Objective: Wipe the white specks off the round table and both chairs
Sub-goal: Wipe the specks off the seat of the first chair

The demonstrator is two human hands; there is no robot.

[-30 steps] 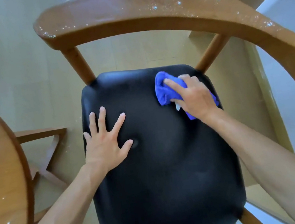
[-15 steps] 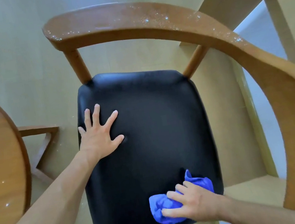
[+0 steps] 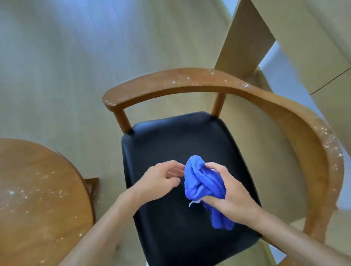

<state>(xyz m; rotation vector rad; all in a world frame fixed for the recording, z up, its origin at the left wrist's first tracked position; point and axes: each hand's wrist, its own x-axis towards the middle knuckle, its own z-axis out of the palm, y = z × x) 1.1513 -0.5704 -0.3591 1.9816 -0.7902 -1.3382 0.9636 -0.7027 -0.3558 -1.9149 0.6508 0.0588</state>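
Above the glossy black chair seat [image 3: 170, 138], the right hand [image 3: 230, 191] grips a bunched blue terry cloth [image 3: 201, 182] — the left hand [image 3: 157, 184], fingers loosely curled, holds nothing beside it.

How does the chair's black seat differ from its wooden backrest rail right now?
The black seat shows no white specks; the wooden backrest rail is dotted with them. The seat is dark and padded; the rail is brown and curved. Neither is being wiped: the right hand holds the blue cloth above the seat.
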